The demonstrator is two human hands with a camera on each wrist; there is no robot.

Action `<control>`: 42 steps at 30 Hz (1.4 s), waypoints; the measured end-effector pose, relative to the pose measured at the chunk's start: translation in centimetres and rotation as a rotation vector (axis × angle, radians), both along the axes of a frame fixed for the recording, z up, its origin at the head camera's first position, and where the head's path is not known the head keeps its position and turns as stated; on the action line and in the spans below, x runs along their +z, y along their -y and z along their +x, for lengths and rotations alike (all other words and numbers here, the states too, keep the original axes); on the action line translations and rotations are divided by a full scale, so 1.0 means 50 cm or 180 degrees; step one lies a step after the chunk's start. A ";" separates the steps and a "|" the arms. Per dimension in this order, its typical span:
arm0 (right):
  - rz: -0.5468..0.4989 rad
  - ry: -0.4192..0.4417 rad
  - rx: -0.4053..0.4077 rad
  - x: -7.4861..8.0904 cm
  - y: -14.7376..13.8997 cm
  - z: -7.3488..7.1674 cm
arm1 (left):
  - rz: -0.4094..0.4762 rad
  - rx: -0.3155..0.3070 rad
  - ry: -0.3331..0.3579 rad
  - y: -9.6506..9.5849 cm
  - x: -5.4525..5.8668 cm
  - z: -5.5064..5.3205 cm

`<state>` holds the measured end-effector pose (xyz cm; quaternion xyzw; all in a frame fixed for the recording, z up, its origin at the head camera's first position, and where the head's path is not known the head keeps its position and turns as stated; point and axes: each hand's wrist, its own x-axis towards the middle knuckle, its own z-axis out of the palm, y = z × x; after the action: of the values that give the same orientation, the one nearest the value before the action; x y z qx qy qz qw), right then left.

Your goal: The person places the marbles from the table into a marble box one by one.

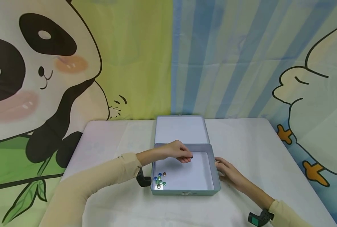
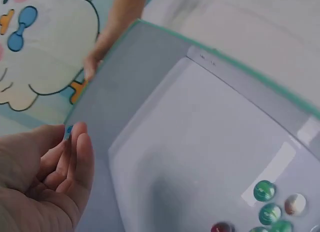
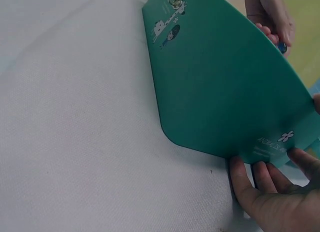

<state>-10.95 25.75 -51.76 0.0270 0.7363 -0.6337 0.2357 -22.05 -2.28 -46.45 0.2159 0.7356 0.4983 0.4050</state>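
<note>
My left hand (image 1: pixel 176 151) is over the inside of an open metal box (image 1: pixel 197 179), pinching a small blue marble (image 2: pixel 69 129) between thumb and fingertips. The marble also shows in the right wrist view. Several glass marbles (image 1: pixel 160 182), mostly green and blue, lie in the box's near left corner; in the left wrist view a dark red marble (image 2: pixel 222 227) is near green ones. My right hand (image 1: pixel 231 174) touches the outside of the box's right wall (image 3: pixel 225 87), which is green with printed figures. Its fingertips rest along the wall and its lower edge.
The box's hinged lid (image 1: pixel 181 129) is tipped back, away from me. A white cloth (image 1: pixel 123 205) covers the table. Behind stand printed curtains (image 1: pixel 228 56) with a panda at left and a pale cartoon animal at right. Each wrist wears a black device (image 1: pixel 260 218).
</note>
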 end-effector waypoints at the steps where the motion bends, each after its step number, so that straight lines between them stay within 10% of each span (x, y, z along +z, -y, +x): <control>1: -0.0005 -0.0002 0.0000 0.000 -0.001 0.000 | -0.0030 -0.0015 0.0000 -0.013 -0.007 -0.002; 21: 0.0010 0.0052 -0.0035 -0.012 -0.001 0.004 | -0.0316 -0.0522 -0.0678 -0.124 -0.106 0.004; 34: 0.0016 0.0052 -0.0062 0.000 -0.001 -0.001 | -0.0308 -0.0335 -0.0583 -0.129 -0.112 0.000; 42: -0.0044 0.0031 0.0039 -0.002 -0.003 -0.002 | -0.0251 -0.0574 -0.0547 -0.116 -0.084 -0.003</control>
<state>-11.03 25.89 -51.85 0.0240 0.7309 -0.6371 0.2433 -22.18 3.53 -50.65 0.3070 0.7642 0.4102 0.3917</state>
